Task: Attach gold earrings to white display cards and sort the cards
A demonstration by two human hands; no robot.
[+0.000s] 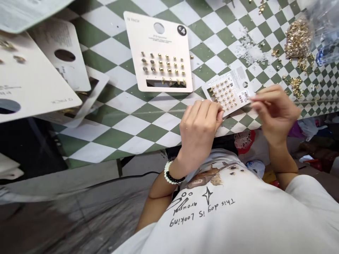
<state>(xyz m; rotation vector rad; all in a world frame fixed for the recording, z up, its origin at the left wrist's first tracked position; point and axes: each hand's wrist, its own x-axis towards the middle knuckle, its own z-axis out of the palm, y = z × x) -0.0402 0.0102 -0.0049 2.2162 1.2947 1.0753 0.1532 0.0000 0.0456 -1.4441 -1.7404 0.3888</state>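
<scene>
hands grasp a small earring card: left hand pinches its near edge, right hand its far end. card seems light, thin and bendy, studs tiny; best held by edges.

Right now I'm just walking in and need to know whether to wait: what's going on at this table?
A person holds a small earring card over the edge of the checked table. The left hand grips its near corner; the right hand pinches at its far end. A larger earring card lies flat on the table beyond, and a heap of loose gold pieces sits to the right.
</scene>
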